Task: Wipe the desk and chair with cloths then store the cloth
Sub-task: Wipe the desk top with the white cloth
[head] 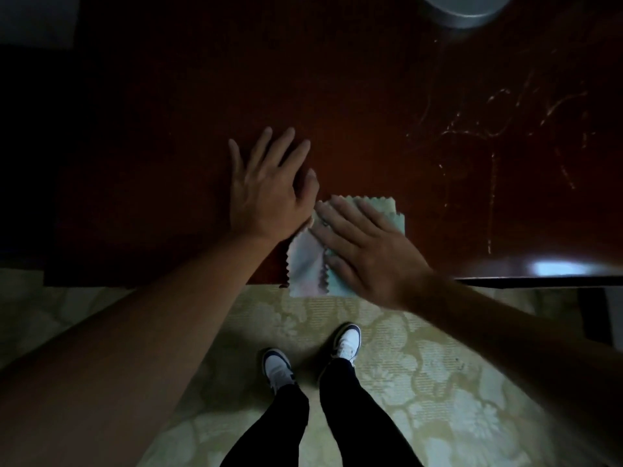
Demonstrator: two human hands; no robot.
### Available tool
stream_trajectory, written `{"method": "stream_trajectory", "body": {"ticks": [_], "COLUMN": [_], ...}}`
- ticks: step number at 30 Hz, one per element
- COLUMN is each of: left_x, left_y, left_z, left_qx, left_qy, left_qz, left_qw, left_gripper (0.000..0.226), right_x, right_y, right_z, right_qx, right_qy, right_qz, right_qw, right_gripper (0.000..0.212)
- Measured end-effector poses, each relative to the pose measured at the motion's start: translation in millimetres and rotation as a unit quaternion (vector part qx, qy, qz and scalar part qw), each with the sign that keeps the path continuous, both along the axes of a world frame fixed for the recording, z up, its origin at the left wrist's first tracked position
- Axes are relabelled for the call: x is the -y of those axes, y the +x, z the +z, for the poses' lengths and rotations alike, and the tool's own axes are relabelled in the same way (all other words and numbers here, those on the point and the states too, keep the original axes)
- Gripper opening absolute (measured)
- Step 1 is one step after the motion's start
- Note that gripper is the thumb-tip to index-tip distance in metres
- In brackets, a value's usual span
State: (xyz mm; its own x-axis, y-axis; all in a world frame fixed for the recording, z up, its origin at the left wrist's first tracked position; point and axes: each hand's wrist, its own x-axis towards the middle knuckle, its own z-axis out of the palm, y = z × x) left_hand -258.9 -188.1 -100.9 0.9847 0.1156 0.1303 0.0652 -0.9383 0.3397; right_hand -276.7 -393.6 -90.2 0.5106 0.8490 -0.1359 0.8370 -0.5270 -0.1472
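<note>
1. Two hands lie flat on your desk (168,163) near its front edge.
2. Your right hand (367,251) presses the cloth (305,264), fingers straight; the cloth overhangs that edge.
3. Your left hand (266,193) rests beside it, fingers spread, holding nothing.

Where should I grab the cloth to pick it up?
Probably the cloth corner that hangs past the front edge of the desk. Come from the floor side and pinch it above and below. The rest lies flat under the right hand, so there's nothing to pinch.
</note>
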Motion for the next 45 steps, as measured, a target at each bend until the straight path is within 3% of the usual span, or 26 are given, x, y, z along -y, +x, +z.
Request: {"method": "stream_trajectory", "body": {"ticks": [2, 5, 7, 11, 13, 16, 19, 23, 26, 30, 33, 36, 41, 45], "left_x": [0.4, -1.1, -0.3, 0.8, 3.3, 8.8, 20.7, 56.1, 67.4, 64.3, 65.6, 65.8, 65.5, 66.8], "left_y": [0.7, 0.2, 0.8, 0.7, 5.9, 31.3, 69.9, 114.4, 130.0, 130.1, 130.7, 131.4, 132.6, 132.1], "left_z": [0.4, 0.7, 2.6, 10.0, 12.4, 15.8, 15.5, 6.9, -0.9, 3.4, 7.3, 8.1, 5.7, 8.5], "left_qx": [-0.006, -0.015, -0.003, 0.015, 0.016, 0.015, 0.02, -0.012, -0.024, -0.025, -0.035, -0.034, -0.032, -0.029], "left_qy": [-0.001, -0.002, -0.016, -0.084, -0.086, -0.085, -0.06, 0.003, 0.045, 0.03, 0.026, 0.015, 0.012, 0.009], "left_qz": [0.002, 0.011, 0.017, 0.049, 0.054, 0.069, 0.115, 0.1, 0.081, 0.096, 0.099, 0.105, 0.104, 0.105], "left_qw": [1.0, 1.0, 1.0, 0.995, 0.995, 0.994, 0.991, 0.995, 0.995, 0.995, 0.994, 0.994, 0.994, 0.994], "left_gripper": [0.05, 0.051, 0.05, 0.048, 0.05, 0.051, 0.05, 0.055, 0.055, 0.054, 0.055, 0.054, 0.051, 0.052], "right_x": [-5.8, -29.7, -47.7, -46.0, -35.9, -44.7, -65.7, -51.7, -25.5, 6.5, 43.9, 47.9, 12.5, 39.1], "right_y": [37.3, 98.6, 98.1, 20.6, 24.5, 85.9, 172.6, 276.4, 309.1, 285.3, 242.7, 263.8, 292.6, 210.5], "right_z": [2.3, 6.9, 4.7, 7.8, 8.0, 7.1, 10.4, 4.0, -1.5, 4.0, 4.6, 7.8, 2.6, -1.0], "right_qx": [0.015, 0.028, 0.038, 0.0, -0.034, -0.024, 0.006, 0.03, 0.038, 0.042, 0.028, 0.001, 0.035, 0.015], "right_qy": [-0.015, -0.024, -0.03, -0.026, -0.029, -0.03, -0.037, -0.03, -0.023, -0.002, -0.005, -0.021, 0.0, 0.032], "right_qz": [0.003, -0.141, -0.17, -0.013, 0.035, 0.064, 0.028, -0.036, -0.062, -0.113, -0.079, -0.033, -0.11, -0.009], "right_qw": [1.0, 0.989, 0.984, 1.0, 0.998, 0.997, 0.999, 0.998, 0.997, 0.993, 0.996, 0.999, 0.993, 0.999], "right_gripper": [0.053, 0.061, 0.062, 0.063, 0.061, 0.061, 0.073, 0.059, 0.057, 0.06, 0.061, 0.061, 0.062, 0.058]}}
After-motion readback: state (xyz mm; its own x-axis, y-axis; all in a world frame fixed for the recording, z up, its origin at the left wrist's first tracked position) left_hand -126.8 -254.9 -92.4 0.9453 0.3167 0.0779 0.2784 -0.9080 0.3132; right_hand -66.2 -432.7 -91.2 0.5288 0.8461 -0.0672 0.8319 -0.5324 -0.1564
